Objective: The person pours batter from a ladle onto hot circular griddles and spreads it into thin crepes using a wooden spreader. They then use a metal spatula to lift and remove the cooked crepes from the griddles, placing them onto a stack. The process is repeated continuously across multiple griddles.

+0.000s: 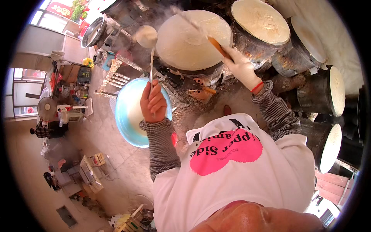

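My left hand (154,100), bare, grips the handle of a ladle (146,36) whose round, batter-coated bowl is raised beside a round griddle. My right hand (241,66), in a white glove, is closed on the wooden handle of a spatula (218,47); its blurred blade reaches over the griddle. A pale, thin layer of batter (192,40) covers the griddle's top, and steam rises near it. Below my left hand stands a blue basin (123,121) of pale batter.
More round griddles on dark drums curve around the right, among them one at the top (261,21) and one lower down (330,148), all with pale tops. A black pan (94,32) stands upper left. A wooden-handled thing (209,90) juts out below the middle griddle.
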Demonstrator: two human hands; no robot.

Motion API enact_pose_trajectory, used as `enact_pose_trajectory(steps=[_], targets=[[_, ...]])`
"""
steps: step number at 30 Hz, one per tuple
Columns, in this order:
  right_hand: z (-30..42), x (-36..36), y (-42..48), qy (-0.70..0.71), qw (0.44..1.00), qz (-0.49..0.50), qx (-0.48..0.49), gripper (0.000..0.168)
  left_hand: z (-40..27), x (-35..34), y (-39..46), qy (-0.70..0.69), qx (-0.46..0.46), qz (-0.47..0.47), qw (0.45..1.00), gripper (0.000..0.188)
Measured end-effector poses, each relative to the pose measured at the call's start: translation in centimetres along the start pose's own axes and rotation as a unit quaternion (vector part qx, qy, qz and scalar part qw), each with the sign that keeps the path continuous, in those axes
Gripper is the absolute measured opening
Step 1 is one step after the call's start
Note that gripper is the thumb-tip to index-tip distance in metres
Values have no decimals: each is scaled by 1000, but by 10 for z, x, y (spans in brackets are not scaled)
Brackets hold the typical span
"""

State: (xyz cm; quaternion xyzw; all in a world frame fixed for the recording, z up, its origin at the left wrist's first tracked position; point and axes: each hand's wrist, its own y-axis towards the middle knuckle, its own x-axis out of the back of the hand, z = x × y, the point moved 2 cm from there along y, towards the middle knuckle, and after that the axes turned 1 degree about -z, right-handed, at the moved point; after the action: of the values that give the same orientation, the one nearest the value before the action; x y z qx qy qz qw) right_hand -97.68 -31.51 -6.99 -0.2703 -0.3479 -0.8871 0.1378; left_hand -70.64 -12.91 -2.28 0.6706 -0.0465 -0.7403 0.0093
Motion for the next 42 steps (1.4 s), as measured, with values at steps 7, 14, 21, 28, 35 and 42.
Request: enact_pose_trajectory(steps=[7,14,21,28,35,42], targets=[[-87,-1,17,-326,910,219,-134,53,-61,38,-87,124,-84,-157,976,31],[-52,-30,-16,-291,891,336,-89,61,-107,89,-215,176,-192,-310,914,28],[-35,-12,17,-332,879,281,-194,64,-131,111,-295,100,-186,-325,922,27],[-65,-19,-12,-281,912,174,-242,57,-143,123,-309,72,-158,-327,929,23],[-41,-34,-34,50,948,175,-261,56,-135,117,-290,28,-154,-326,933,27],[-34,-42,-84,185,915,174,-313,57,-132,122,-265,24,-146,-302,942,29]])
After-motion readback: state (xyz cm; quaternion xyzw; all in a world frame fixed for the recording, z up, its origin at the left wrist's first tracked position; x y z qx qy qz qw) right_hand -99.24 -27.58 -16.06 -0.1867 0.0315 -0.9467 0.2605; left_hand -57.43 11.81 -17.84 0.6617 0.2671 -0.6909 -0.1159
